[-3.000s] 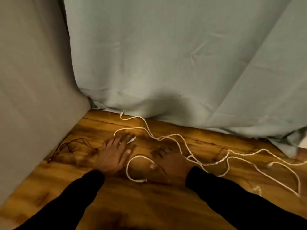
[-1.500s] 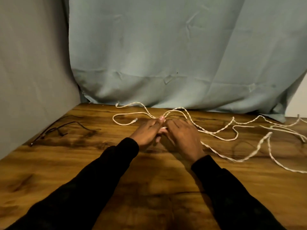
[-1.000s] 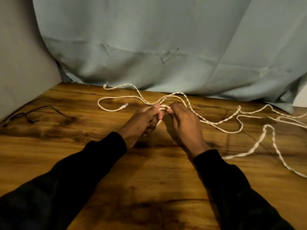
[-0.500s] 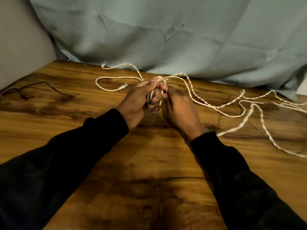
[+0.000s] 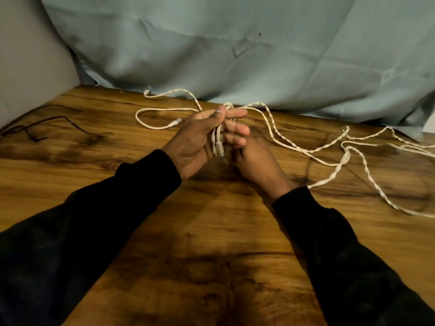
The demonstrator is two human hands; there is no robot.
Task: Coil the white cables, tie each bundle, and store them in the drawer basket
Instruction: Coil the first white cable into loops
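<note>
The bench [image 5: 211, 231] lies bare toward six o'clock, its far edge under the blue cloth [image 5: 235, 43] at twelve. My white cables [image 5: 289, 143] sprawl toward three o'clock, a dark cord [image 5: 58, 118] at nine. My left hand [image 5: 200, 140] has its grip curled round cable loops; my right hand [image 5: 256, 158] sits behind, grip unclear.
</note>
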